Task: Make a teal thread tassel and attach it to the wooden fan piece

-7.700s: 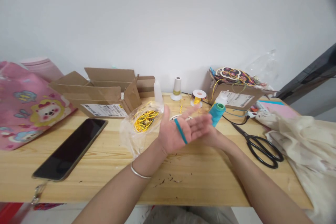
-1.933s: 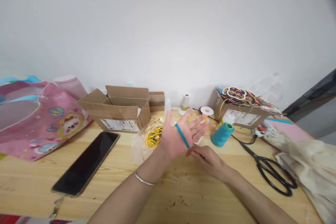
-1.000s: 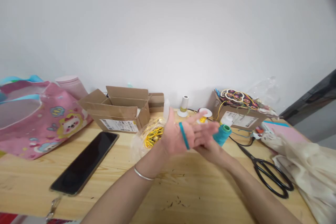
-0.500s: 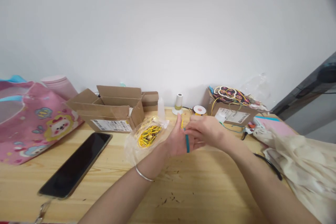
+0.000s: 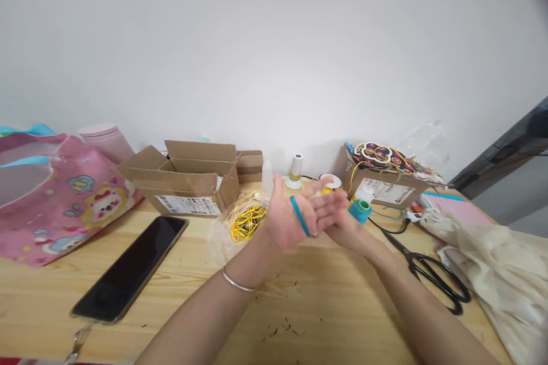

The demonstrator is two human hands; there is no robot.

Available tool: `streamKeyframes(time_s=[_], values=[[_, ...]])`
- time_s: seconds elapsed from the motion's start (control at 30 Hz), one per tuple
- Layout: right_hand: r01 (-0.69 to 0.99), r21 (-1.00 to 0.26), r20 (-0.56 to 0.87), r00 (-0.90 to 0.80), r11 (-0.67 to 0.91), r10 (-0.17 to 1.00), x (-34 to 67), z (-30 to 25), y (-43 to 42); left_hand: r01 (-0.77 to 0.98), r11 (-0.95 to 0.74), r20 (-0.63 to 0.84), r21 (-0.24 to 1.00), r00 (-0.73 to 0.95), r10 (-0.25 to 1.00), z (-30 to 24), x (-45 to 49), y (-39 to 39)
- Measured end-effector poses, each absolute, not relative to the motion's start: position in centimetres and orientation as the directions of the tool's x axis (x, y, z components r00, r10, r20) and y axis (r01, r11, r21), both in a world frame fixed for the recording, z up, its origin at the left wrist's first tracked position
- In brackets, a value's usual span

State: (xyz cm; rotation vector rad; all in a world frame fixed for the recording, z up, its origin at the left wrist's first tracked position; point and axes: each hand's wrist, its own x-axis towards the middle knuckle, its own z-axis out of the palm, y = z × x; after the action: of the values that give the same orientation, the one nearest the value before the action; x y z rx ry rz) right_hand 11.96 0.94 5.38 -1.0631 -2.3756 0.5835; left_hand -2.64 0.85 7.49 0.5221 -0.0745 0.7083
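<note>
My left hand [image 5: 285, 217] is held palm up above the table, its fingers stretched out to the right. Around its palm runs a flat teal band of what looks like wound thread [image 5: 301, 217]. Close against the left fingers, partly behind them, is my right hand [image 5: 342, 231]; its fingertips are hidden. A teal thread spool [image 5: 361, 212] stands just beyond the right wrist. Behind the hands are a white-topped spool with yellow thread [image 5: 331, 182] and a white cone with yellowish thread [image 5: 295, 171].
Black-handled scissors [image 5: 428, 268] lie right of my right forearm, near cream cloth [image 5: 500, 274]. Yellow cord [image 5: 247, 223] sits in a clear bag. Cardboard boxes [image 5: 184, 185], a phone [image 5: 131, 268] and a pink bag [image 5: 64, 205] occupy the left; a filled box [image 5: 391, 189] stands back right.
My left fingers have straightened rightward. My right hand has moved from in front of the left fingers to lower down, partly behind them. The teal spool and whole scissors now show.
</note>
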Motion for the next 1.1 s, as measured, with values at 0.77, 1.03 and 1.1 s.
streamKeyframes(time_s=[0.77, 1.03, 1.1], values=[[0.631, -0.39, 0.24, -0.634, 0.671, 0.735, 12.9, 10.2, 3.3, -0.19, 0.671, -0.017, 0.717, 0.957, 0.288, 4.7, -0.4, 1.6], [0.52, -0.665, 0.161, -0.6, 0.536, 0.783, 13.6, 9.9, 3.2, -0.118, 0.597, -0.007, 0.793, 0.979, 0.202, 3.4, 0.4, 2.1], [0.509, -0.677, 0.17, -0.594, 0.532, 0.786, 13.8, 10.0, 3.1, -0.073, 0.599, -0.034, 0.798, 0.986, 0.165, 3.6, 0.5, 1.8]])
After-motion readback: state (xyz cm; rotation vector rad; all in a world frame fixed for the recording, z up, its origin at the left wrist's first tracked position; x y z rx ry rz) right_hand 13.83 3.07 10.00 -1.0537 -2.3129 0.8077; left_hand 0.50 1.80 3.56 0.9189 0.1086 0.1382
